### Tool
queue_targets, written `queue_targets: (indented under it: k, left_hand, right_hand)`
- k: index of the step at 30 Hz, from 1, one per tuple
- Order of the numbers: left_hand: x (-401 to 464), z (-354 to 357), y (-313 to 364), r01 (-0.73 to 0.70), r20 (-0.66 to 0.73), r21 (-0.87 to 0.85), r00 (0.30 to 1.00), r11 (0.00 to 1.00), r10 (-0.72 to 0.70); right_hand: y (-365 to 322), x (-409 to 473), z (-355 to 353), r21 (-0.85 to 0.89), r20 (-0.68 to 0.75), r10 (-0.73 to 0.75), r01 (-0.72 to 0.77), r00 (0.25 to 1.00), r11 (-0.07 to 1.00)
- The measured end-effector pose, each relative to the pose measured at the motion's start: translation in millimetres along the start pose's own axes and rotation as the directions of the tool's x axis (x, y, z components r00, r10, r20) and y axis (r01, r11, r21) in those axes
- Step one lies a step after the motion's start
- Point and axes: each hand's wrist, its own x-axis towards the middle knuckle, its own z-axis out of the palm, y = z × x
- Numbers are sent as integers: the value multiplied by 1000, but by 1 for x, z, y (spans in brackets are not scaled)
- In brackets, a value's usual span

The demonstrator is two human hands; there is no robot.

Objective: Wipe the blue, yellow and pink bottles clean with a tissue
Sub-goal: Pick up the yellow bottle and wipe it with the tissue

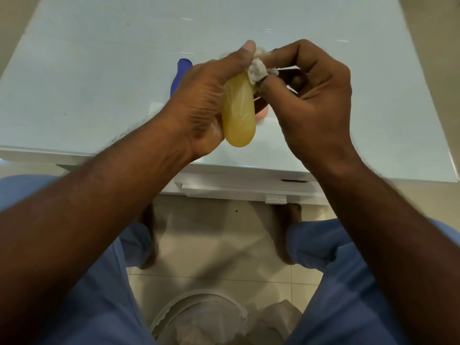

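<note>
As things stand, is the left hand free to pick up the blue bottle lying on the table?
Probably not yet: the left hand grips the yellow bottle, and the blue bottle lies partly hidden behind it.

Translucent yellow bottle (238, 113), white tissue (258, 72), dark blue bottle (181, 74), perhaps pink bottle (261, 115), pale table (99, 70).

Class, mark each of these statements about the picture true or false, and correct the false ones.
1. The left hand holds the yellow bottle. True.
2. The right hand pinches a tissue against the bottle's top. True.
3. The blue bottle is being held up. False: it lies on the table, behind the left hand.
4. The yellow bottle rests on the table. False: it is held above it.
</note>
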Motion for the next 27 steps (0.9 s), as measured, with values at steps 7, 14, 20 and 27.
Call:
queue_targets:
  k: [7,14,20,27]
  left_hand:
    - [0,-5,0,74,83,31,994,997,-77]
    - [-1,1,0,-4,8,47,1000,999,3]
    - [-3,-1,0,32,-21,-47,999,998,-33]
    - [-4,0,2,5,-19,-79,1000,997,-6]
  right_hand:
    - [0,0,0,30,59,17,-18,998,999]
    - [3,0,-4,6,12,-46,46,999,999]
    - [9,0,-1,-55,8,-96,97,995,994]
    - [11,1,-3,-83,62,-104,109,993,991]
